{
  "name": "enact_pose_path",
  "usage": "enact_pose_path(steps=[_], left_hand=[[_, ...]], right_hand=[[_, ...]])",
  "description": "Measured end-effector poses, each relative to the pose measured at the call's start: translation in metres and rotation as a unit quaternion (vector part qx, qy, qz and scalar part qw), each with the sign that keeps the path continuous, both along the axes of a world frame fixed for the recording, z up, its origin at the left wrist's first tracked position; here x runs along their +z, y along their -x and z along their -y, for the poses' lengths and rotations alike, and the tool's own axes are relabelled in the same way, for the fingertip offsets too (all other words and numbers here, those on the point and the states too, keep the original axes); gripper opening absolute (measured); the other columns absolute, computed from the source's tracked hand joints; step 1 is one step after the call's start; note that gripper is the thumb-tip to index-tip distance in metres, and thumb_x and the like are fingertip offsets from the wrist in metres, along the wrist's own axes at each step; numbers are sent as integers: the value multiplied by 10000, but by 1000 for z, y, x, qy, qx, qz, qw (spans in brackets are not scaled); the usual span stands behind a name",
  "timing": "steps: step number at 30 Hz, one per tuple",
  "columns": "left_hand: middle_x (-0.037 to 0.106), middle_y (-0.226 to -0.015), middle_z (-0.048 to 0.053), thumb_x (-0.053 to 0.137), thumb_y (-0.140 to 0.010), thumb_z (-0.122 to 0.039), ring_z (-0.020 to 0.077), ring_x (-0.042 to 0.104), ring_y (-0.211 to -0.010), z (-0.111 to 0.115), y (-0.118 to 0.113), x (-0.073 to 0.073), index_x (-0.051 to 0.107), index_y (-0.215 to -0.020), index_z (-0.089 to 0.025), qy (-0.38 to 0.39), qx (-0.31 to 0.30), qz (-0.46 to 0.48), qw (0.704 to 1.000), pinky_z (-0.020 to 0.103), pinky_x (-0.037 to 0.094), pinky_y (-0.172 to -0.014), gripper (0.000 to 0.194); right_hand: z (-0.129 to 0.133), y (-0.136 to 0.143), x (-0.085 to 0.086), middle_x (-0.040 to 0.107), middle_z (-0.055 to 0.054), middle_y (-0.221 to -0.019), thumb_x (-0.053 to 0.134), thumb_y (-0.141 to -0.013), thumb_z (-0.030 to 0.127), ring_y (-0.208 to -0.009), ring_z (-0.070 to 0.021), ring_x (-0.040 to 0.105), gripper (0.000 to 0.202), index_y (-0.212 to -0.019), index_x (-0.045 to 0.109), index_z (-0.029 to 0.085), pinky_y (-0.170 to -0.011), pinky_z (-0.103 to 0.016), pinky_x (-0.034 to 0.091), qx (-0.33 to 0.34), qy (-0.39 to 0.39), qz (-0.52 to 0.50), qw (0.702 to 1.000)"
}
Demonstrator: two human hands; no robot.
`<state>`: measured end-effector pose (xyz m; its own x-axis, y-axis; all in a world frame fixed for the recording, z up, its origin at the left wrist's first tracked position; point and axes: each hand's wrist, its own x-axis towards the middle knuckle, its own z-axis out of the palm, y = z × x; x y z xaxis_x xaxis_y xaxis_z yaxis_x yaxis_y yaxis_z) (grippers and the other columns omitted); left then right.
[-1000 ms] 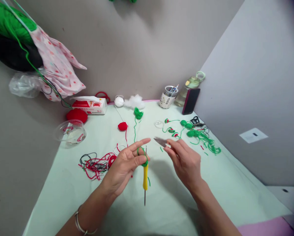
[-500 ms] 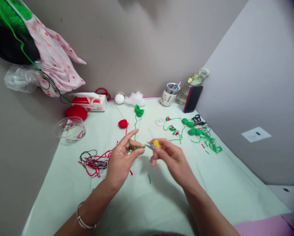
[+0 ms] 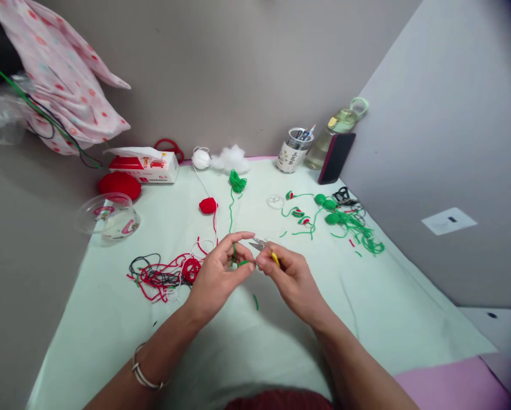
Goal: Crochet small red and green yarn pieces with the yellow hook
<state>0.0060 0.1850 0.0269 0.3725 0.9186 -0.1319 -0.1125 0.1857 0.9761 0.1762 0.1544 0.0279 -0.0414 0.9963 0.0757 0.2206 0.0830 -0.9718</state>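
My left hand [image 3: 219,276] pinches green yarn [image 3: 244,263] between thumb and fingers, with a strand looped round a finger. Its fingertips meet those of my right hand [image 3: 290,278], which holds small yellow-handled scissors [image 3: 274,259], their blades pointing up and left. A green strand runs back from my left hand to a small green skein [image 3: 237,182]. Below the hands a short green yarn piece [image 3: 256,302] lies on the cloth. Whatever my right fingertips pinch is too small to tell.
Tangled red and black yarn [image 3: 165,277] lies left, near a clear plastic tub [image 3: 127,221]. At the back stand a tissue box [image 3: 146,166], a pen can [image 3: 293,152], a bottle [image 3: 323,149] and a phone [image 3: 337,158]. Green yarn pieces [image 3: 362,230] lie right.
My right hand has closed in on my left fingertips. The scissors have turned more upright, their blades now away from the yarn. The whole view has shifted slightly.
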Motion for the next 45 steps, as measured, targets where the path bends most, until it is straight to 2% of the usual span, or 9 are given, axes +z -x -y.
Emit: enact_pose_path(steps=[6,12,15,23,29,31,35,40,45], left_hand=[[691,-870,4,802,-775,-235,190,659,-863,-3,0,-9,713,-1070,-216,19,-34,44,998,311,506,-822,309],[648,-769,-6,765,-810,-312,169,563,-722,-6,-7,-36,722,-889,-202,45,-5,-14,999,295,426,-695,143],[565,-668,-42,741,-814,-307,158,481,-653,-4,-10,-37,689,-804,-210,33,-7,-43,998,300,365,-659,111],[573,-687,-26,661,-736,-223,203,490,-759,-2,-13,-43,590,-656,-232,3,-6,-68,998,333,370,-754,108],[609,-684,-24,750,-736,-260,162,486,-663,-11,-6,-46,654,-673,-212,53,-34,-25,998,307,363,-659,125],[590,-703,-29,742,-784,-318,137,462,-618,-15,-3,-46,650,-715,-210,81,3,0,997,291,349,-616,158],[607,-776,-15,781,-780,-365,118,490,-634,-19,0,-46,641,-752,-205,118,69,53,989,271,378,-612,215],[674,-869,15,876,-735,-378,119,524,-681,-20,0,-48,711,-798,-188,138,85,83,983,275,430,-653,259],[654,-828,-3,879,-727,-328,114,514,-670,-20,0,-50,726,-815,-183,136,84,85,983,271,410,-642,228]], right_hand=[[-4,2,-16,334,88,-604,694,-893,673,-517,-96,200,524,-697,463,245,-497,-276,198,47,141,-224,963],[-13,2,-25,490,22,-717,764,-875,647,-664,-143,395,513,-666,556,226,-626,-299,350,-59,24,-86,994],[-15,4,-31,592,-9,-824,703,-917,662,-637,-132,405,489,-729,575,229,-600,-298,363,-30,34,-114,992],[-12,13,-37,430,47,-680,626,-957,690,-592,-124,332,534,-705,484,241,-563,-289,294,18,75,-97,992],[-7,-7,-21,356,84,-584,565,-1025,621,-526,-122,311,461,-786,580,228,-532,-293,273,28,105,-71,992],[-4,-21,-8,415,68,-612,506,-1070,585,-537,-127,371,435,-865,629,222,-548,-291,315,32,105,-29,994],[2,-43,5,717,-48,-950,517,-1093,496,-861,-202,659,330,-984,686,234,-821,-342,509,174,55,157,971],[-9,-42,-25,709,-146,-1119,537,-1069,261,-1012,-296,657,158,-1107,682,212,-845,-404,528,9,-39,455,890],[-18,-41,-48,680,-135,-1014,503,-1022,178,-903,-286,637,206,-1087,698,191,-738,-379,506,-3,-45,459,887]])
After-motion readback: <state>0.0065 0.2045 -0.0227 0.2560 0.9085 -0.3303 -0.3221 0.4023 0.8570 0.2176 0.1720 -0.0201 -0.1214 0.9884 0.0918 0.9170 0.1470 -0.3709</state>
